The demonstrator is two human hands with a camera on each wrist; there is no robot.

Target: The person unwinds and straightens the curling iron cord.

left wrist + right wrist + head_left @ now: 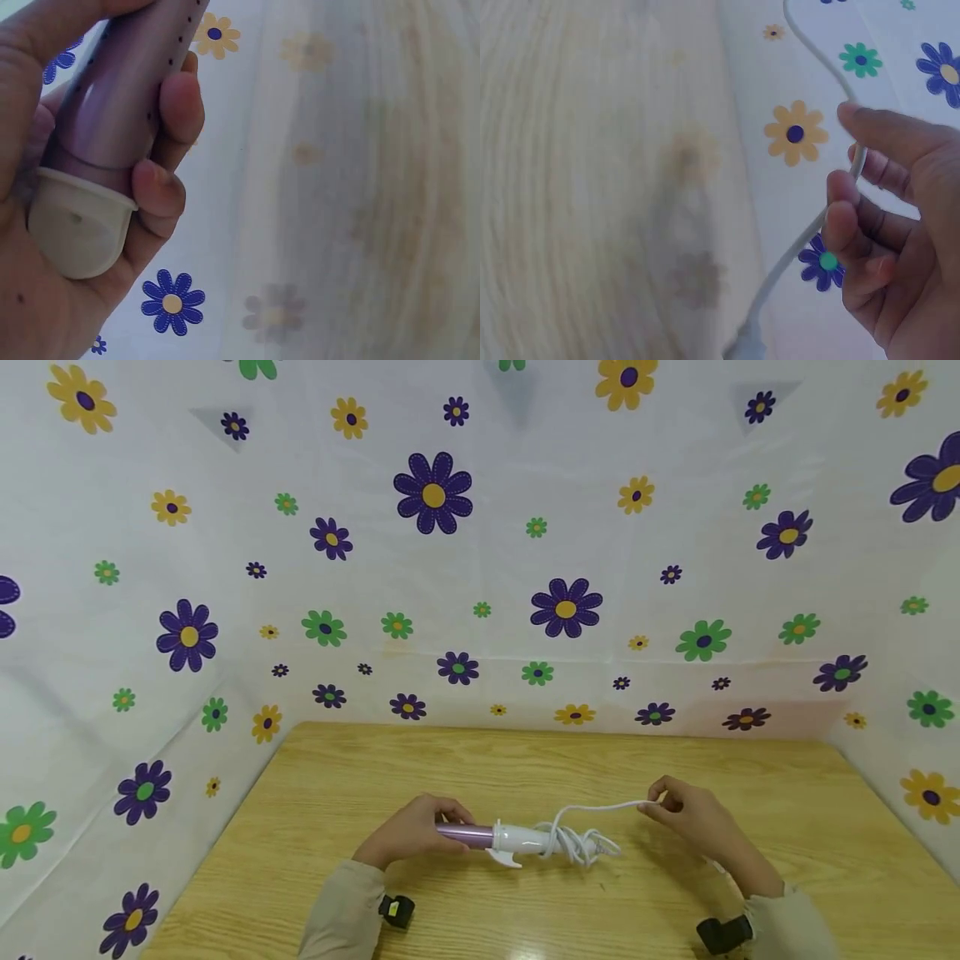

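A curling iron with a white handle (521,839) and a shiny purple barrel (467,835) is held level over the table's middle. My left hand (411,832) grips the barrel, fingers wrapped around it. In the left wrist view the barrel's rows of small holes and its pale end cap (79,225) show against the palm. White cord (573,843) is coiled loosely about the handle's end. From there one length runs right to my right hand (693,814), which pinches it between thumb and fingers. Below those fingers, the cord leads to a thicker white end (746,345).
The wooden table (450,760) spreads under both hands. White cloth printed with flowers (487,568) stands behind the table and along both sides. Each wrist carries a small black camera (397,911).
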